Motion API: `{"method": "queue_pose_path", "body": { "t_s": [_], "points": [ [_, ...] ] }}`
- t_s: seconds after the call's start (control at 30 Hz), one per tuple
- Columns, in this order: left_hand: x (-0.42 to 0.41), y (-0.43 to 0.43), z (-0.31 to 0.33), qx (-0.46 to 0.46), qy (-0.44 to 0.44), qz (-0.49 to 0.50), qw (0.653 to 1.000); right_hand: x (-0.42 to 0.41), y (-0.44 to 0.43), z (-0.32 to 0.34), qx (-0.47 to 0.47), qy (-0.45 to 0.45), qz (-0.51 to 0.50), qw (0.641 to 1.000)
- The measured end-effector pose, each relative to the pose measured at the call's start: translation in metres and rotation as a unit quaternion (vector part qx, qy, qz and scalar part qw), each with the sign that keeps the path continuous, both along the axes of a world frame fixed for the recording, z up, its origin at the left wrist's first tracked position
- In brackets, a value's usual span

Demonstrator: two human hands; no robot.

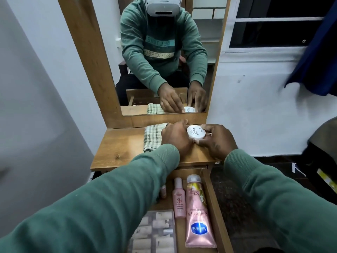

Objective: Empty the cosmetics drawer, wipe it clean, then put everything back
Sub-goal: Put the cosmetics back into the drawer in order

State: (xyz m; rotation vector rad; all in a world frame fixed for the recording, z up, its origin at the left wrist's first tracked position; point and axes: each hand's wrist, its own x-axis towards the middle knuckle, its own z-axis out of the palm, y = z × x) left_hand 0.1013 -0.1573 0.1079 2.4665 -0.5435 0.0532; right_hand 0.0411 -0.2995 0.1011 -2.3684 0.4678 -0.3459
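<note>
A round white jar stands on the wooden dressing table just below the mirror. My left hand and my right hand hold it from either side, fingers curled round its rim. A checked cloth lies folded on the table, partly under my left hand. Below, the drawer is pulled out. In it lie a pink Vaseline tube, a slim pink bottle, a small pink bottle partly hidden by my sleeve, and a clear box of false nails.
The mirror with its wooden frame stands at the table's back and reflects me and the jar. A white wall is on the left, a window and a hanging dark blue cloth on the right. Dark bags sit on the floor at right.
</note>
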Motion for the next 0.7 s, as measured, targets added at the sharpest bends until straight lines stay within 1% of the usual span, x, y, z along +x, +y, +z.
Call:
{"method": "queue_pose_path", "body": {
  "t_s": [0.13, 0.37, 0.6, 0.7],
  "points": [
    [-0.018, 0.019, 0.008, -0.018, 0.001, -0.016, 1.000, -0.021, 0.011, 0.004, 0.012, -0.015, 0.013, 1.000],
    [-0.056, 0.060, 0.015, -0.080, 0.035, -0.029, 0.996, -0.063, 0.041, 0.013, 0.015, -0.024, 0.046, 0.999],
    [-0.098, 0.112, 0.014, -0.094, 0.073, -0.058, 0.991, -0.108, 0.076, 0.008, 0.035, -0.011, 0.084, 0.996],
    [-0.113, 0.135, 0.006, -0.103, 0.078, -0.066, 0.989, -0.124, 0.093, 0.005, 0.029, -0.003, 0.110, 0.993]
  ]
}}
